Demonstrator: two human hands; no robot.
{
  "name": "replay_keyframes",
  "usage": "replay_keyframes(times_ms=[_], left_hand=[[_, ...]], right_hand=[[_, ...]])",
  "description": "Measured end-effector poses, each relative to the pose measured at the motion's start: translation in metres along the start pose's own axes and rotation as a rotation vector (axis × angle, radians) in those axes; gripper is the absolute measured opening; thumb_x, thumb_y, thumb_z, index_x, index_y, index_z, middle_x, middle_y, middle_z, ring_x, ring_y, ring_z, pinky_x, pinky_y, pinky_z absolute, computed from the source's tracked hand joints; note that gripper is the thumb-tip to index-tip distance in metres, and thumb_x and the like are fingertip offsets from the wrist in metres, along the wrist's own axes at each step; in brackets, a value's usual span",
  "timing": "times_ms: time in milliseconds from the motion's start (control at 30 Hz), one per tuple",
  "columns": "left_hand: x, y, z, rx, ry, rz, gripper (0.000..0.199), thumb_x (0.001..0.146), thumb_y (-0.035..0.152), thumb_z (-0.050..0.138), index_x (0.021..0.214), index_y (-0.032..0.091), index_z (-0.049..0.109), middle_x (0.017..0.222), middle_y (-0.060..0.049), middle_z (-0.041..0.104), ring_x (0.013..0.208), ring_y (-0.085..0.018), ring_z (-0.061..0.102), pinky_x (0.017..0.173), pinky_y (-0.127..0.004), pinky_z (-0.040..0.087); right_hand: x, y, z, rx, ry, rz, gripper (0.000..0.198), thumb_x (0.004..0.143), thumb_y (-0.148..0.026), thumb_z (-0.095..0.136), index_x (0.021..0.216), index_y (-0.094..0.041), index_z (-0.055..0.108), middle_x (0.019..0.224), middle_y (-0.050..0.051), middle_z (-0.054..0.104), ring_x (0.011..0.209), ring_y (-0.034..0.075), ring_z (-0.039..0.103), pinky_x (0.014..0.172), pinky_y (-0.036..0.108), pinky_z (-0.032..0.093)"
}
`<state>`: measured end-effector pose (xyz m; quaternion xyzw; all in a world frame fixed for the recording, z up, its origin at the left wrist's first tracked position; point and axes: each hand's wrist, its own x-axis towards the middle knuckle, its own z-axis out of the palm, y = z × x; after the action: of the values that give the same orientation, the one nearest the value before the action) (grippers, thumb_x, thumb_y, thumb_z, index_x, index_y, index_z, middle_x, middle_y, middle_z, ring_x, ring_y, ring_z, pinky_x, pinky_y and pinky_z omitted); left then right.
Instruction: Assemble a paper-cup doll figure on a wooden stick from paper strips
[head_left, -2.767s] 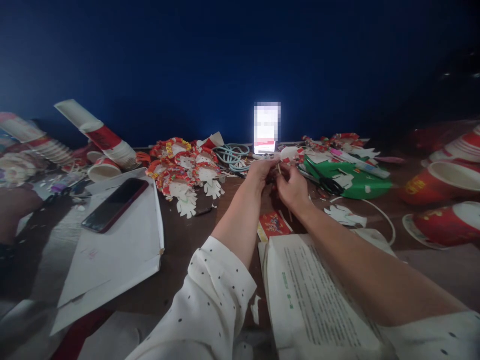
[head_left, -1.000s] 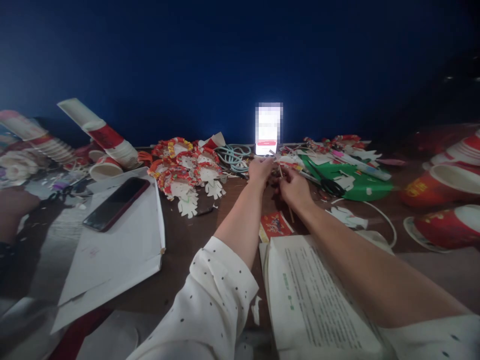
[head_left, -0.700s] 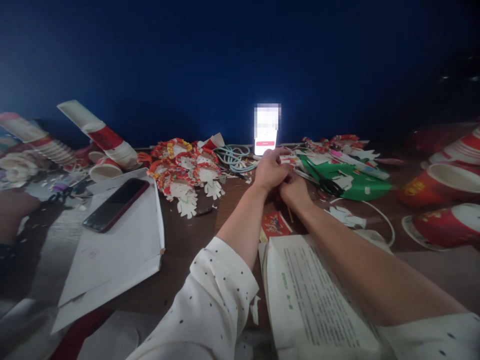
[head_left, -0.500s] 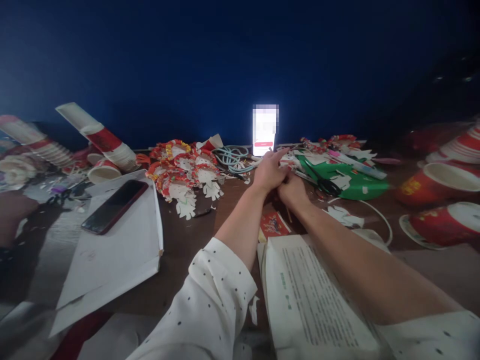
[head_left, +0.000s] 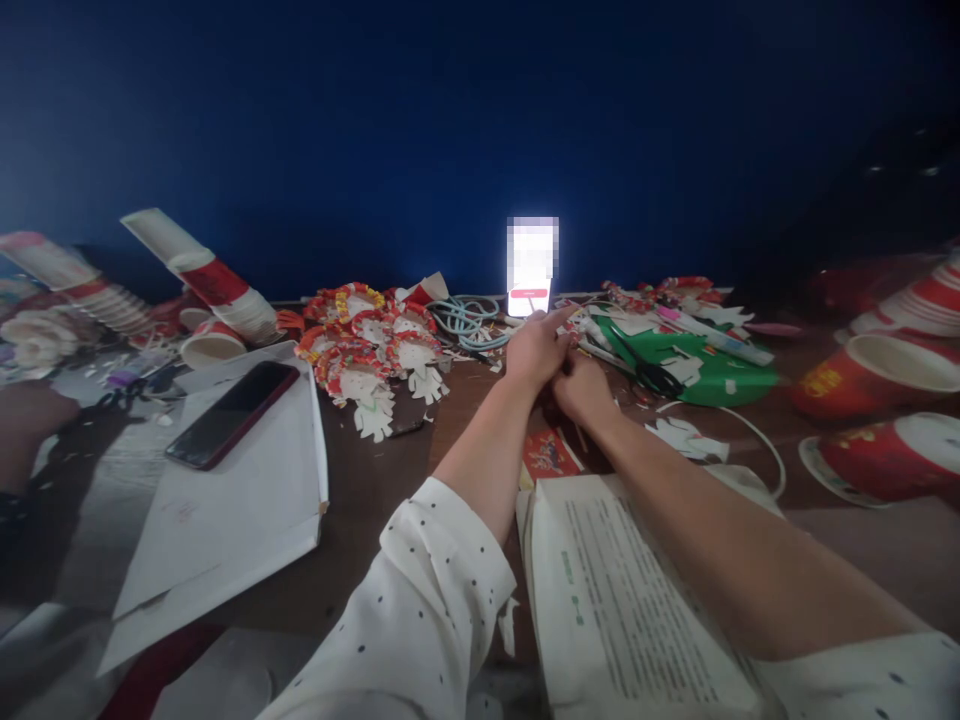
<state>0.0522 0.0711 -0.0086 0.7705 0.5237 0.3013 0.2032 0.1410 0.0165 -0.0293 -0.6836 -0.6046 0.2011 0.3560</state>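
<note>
My left hand and my right hand meet at the middle of the table, touching each other. The left fingers are bent, with one finger stretched out to the right. My right hand is closed beside it, lower and to the right. Whatever lies between the fingers is too small and hidden to name. Just behind the hands stands a lit phone. A red printed packet lies beneath the wrists, and a white paper bag with printed text lies between the forearms.
Left are beaded red crafts with paper cutouts, a dark phone on a white board, and stacked paper cups. Right are black scissors on green sheet and red cups. Another person's hand shows far left.
The view has shifted slightly, so most things sit a little lower. My hands stay together, and a thin tip now shows above my left hand against the phone.
</note>
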Motion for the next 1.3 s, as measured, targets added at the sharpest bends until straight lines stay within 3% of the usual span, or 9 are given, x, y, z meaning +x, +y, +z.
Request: replay_keyframes(times_ms=[200,333,467,600,833,900,1033,1133,1300], left_hand=[[0.003,-0.002,0.0,0.012,-0.067,-0.042,0.059,0.092,0.028,0.058,0.15,0.032,0.047,0.123,-0.009,0.069,0.11,-0.026,0.066,0.093,-0.035,0.048],[0.005,-0.004,0.004,0.024,-0.069,-0.071,0.045,0.093,0.031,0.055,0.138,0.031,0.059,0.121,-0.007,0.071,0.108,-0.025,0.066,0.092,-0.034,0.049],[0.005,-0.004,0.007,0.057,-0.023,-0.112,0.031,0.093,0.033,0.058,0.122,0.03,0.068,0.125,-0.005,0.069,0.108,-0.022,0.066,0.091,-0.032,0.049],[0.004,-0.002,0.009,0.028,0.083,-0.145,0.034,0.095,0.033,0.054,0.128,0.029,0.061,0.126,-0.006,0.068,0.111,-0.022,0.065,0.094,-0.032,0.048],[0.007,0.001,0.006,-0.04,0.252,-0.262,0.031,0.096,0.032,0.052,0.126,0.026,0.054,0.118,-0.008,0.069,0.111,-0.022,0.065,0.093,-0.033,0.048],[0.007,0.001,0.005,-0.058,0.266,-0.276,0.037,0.095,0.035,0.055,0.131,0.026,0.051,0.116,-0.008,0.07,0.109,-0.022,0.066,0.092,-0.033,0.048],[0.009,-0.002,0.005,-0.082,0.188,-0.2,0.045,0.093,0.035,0.059,0.137,0.031,0.053,0.113,-0.006,0.073,0.104,-0.023,0.067,0.089,-0.033,0.048],[0.012,-0.006,0.007,-0.088,0.161,-0.171,0.028,0.093,0.033,0.057,0.118,0.029,0.069,0.111,-0.007,0.073,0.102,-0.023,0.067,0.086,-0.032,0.048],[0.019,-0.014,0.009,-0.086,0.327,-0.243,0.023,0.093,0.027,0.053,0.092,0.021,0.076,0.103,-0.009,0.07,0.101,-0.02,0.064,0.091,-0.03,0.048]], right_hand=[[-0.002,-0.001,-0.003,-0.017,-0.064,0.042,0.036,0.082,-0.017,0.049,0.11,-0.009,0.07,0.096,0.018,0.076,0.087,0.03,0.073,0.081,0.036,0.055],[-0.002,-0.003,-0.004,-0.035,-0.084,0.062,0.034,0.086,-0.017,0.048,0.11,-0.01,0.07,0.092,0.017,0.076,0.084,0.027,0.073,0.08,0.034,0.055],[-0.002,-0.005,-0.004,-0.086,-0.113,0.055,0.034,0.09,-0.017,0.046,0.114,-0.011,0.069,0.093,0.015,0.077,0.087,0.026,0.073,0.084,0.032,0.054],[-0.003,-0.009,-0.01,-0.123,-0.192,0.066,0.037,0.09,-0.016,0.046,0.12,-0.011,0.066,0.098,0.015,0.077,0.079,0.023,0.074,0.078,0.03,0.054],[-0.002,-0.027,-0.048,-0.334,-0.418,0.052,0.033,0.087,-0.017,0.051,0.117,-0.012,0.066,0.076,0.011,0.075,0.063,0.021,0.071,0.072,0.03,0.055],[0.001,-0.029,-0.058,-0.293,-0.448,0.071,0.035,0.086,-0.015,0.05,0.118,-0.013,0.065,0.074,0.009,0.074,0.058,0.02,0.069,0.066,0.031,0.055],[0.006,-0.023,-0.068,-0.168,-0.396,0.138,0.045,0.082,-0.012,0.052,0.126,-0.015,0.063,0.072,0.008,0.072,0.052,0.022,0.066,0.055,0.033,0.053],[0.01,-0.015,-0.068,-0.219,-0.351,0.113,0.045,0.077,-0.009,0.057,0.121,-0.014,0.067,0.058,0.006,0.065,0.054,0.026,0.066,0.063,0.037,0.053],[0.015,-0.007,-0.065,-0.159,-0.188,-0.002,0.04,0.08,-0.012,0.056,0.118,-0.016,0.07,0.063,0.006,0.068,0.059,0.024,0.066,0.072,0.038,0.053]])
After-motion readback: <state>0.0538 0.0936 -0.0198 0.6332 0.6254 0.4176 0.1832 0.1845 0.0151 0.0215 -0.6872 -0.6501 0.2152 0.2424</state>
